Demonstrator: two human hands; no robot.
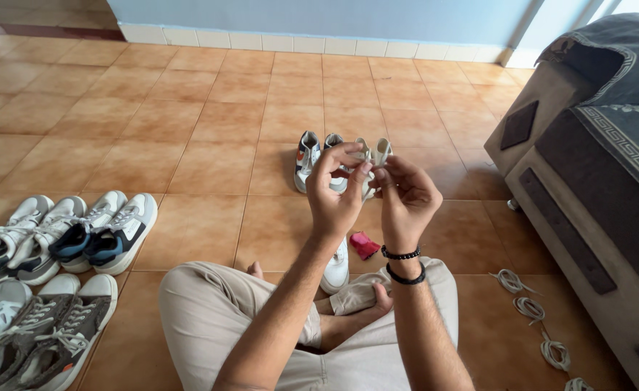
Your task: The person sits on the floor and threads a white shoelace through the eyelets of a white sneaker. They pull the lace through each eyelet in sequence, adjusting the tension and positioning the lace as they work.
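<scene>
Crossed legs in beige trousers (211, 318) fill the near edge of the view, the person sitting on the floor of orange-brown ceramic tiles (211, 166). Both forearms rise from the lap and meet over the middle of the floor. Left hand (337, 192) has its fingers curled, thumb and fingertips pinched on a flat white shoelace (373, 156). Right hand (406, 199), wearing two black beaded bracelets (404, 264) at the wrist, is likewise curled, its fingertips closed on the same lace just beside the left hand's. Two ends of the lace stand up above the fingers.

Behind the hands, farther out on the tiles, sits a pair of small white sneakers with dark and orange panels (308, 159). Below the wrists, a white sneaker (336, 268) lies against the bare feet, and a small pinkish-red scrap (364, 245) lies on the tile just beside it.

Along the left edge of the floor lie two rows of shoes: white lace-up sneakers (15, 239) and white sneakers with navy panels (109, 232), and nearer, grey suede sneakers (59, 329). Toward the right edge, coiled white shoelaces (533, 315) trail in a line beside a beige sofa draped with a dark patterned throw (609, 145). A pale blue wall with a white tile skirting (312, 32) bounds the far edge.
</scene>
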